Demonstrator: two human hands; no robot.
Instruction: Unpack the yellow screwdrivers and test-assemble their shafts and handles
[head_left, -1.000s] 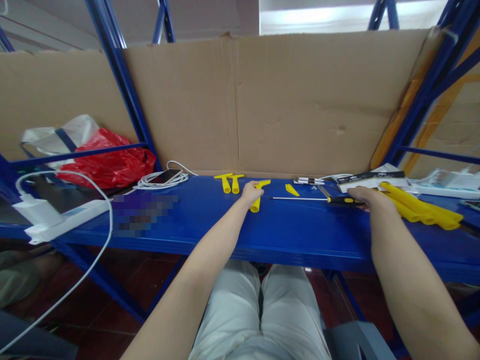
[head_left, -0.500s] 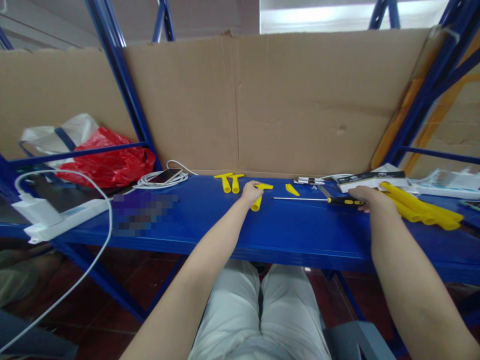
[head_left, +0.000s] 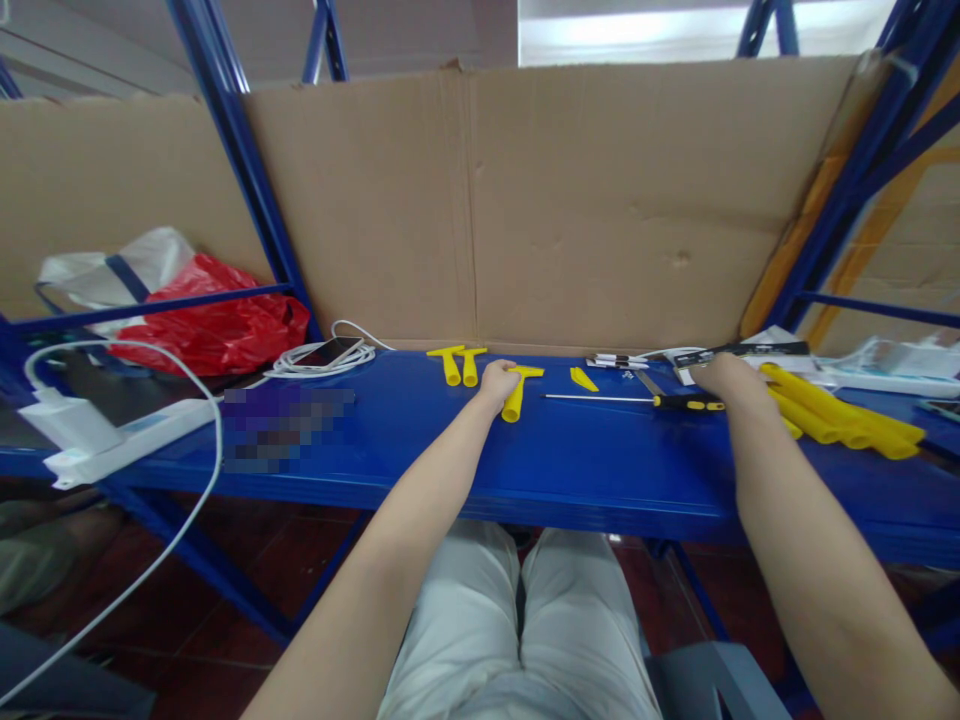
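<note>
Holding a small yellow plastic T-shaped piece [head_left: 517,388], the left hand [head_left: 496,381] curls its fingers round the piece's left side on the blue metal shelf [head_left: 570,465]. The piece's long end points toward the person and its short bar lies at the far end. The right hand [head_left: 718,374] lies flat beside the yellow-and-black handle of a long thin screwdriver [head_left: 637,400], next to a bunch of long yellow plastic tubes [head_left: 840,415]. I cannot tell if its fingers grip anything, because the back of the hand hides them.

The screwdriver is round and lies loose, so a bump from the right wrist could roll it toward the shelf's front edge and down to the floor. Its thin metal tip points at the left hand, so a quick push along the shelf could poke the fingers. A tiny yellow wedge-shaped bit [head_left: 583,379] lies between the hands, and a sliding arm could knock it away. Two more yellow T-shaped pieces [head_left: 458,363] sit just left of the held one, so they could get mixed up.
</note>
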